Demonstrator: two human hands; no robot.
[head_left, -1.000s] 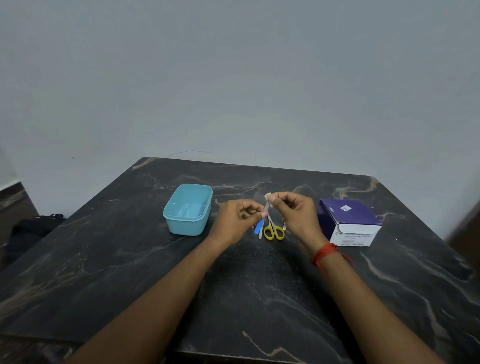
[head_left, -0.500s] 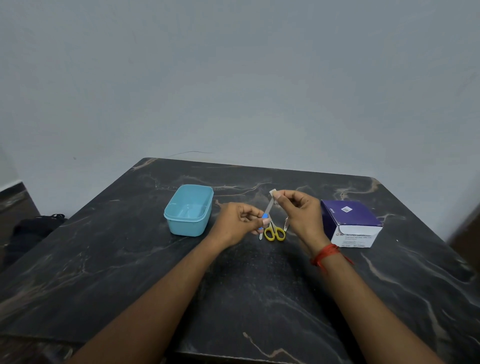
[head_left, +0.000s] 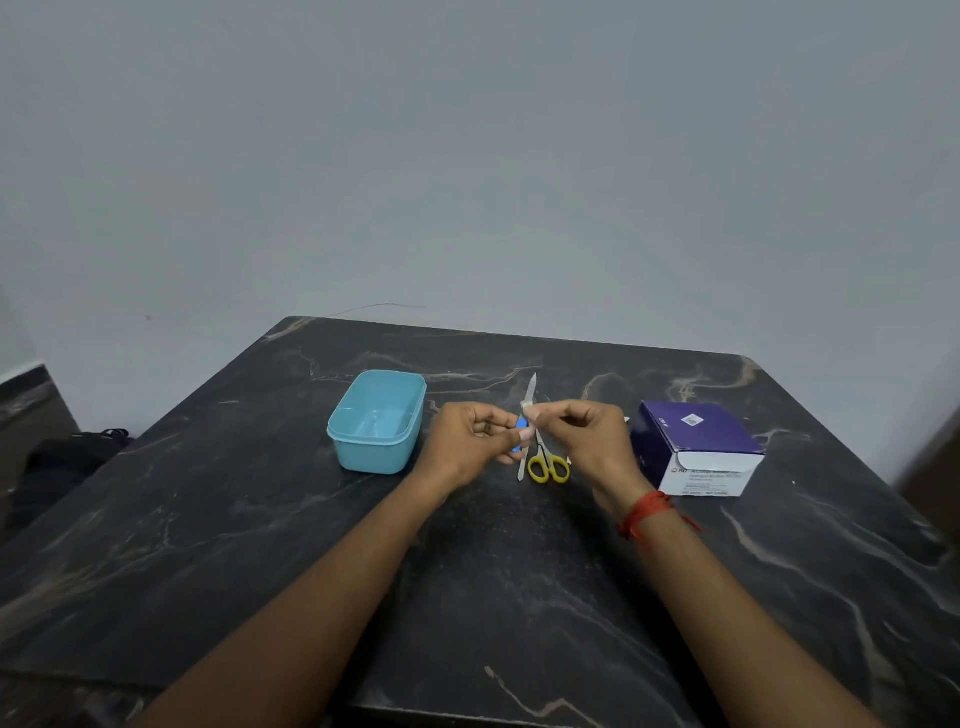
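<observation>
**Left hand** (head_left: 467, 441): fingers curled, pinching the blue grip of a thin metal tool (head_left: 532, 387) and holding it nearly upright just above the counter (head_left: 493, 597).

**Right hand** (head_left: 584, 434): fingertips pinched on a small white pad (head_left: 527, 411) wrapped against the tool's shaft. A red thread (head_left: 644, 512) circles the wrist.

**Change:** a second ago the pad sat at the very top of the tool. Now the bare pointed tip stands clear above it, and the pad lies lower, close to the blue grip. This looks like a wiping stroke down the shaft. The upper part seems done, and the lower end below the left hand is yet to be wiped.

**Scissors** (head_left: 548, 467): yellow handles, lying flat on the counter directly under the two hands. They sit just beside the tool's lower end and are the one thing it could knock.

**Tub** (head_left: 371, 454): light blue, open, on the left near the left hand. I cannot make out its contents.

**Box** (head_left: 696, 441): purple and white, on the right just beyond the right wrist.

**Bag** (head_left: 62, 462): dark, on the floor at far left, well apart.
</observation>
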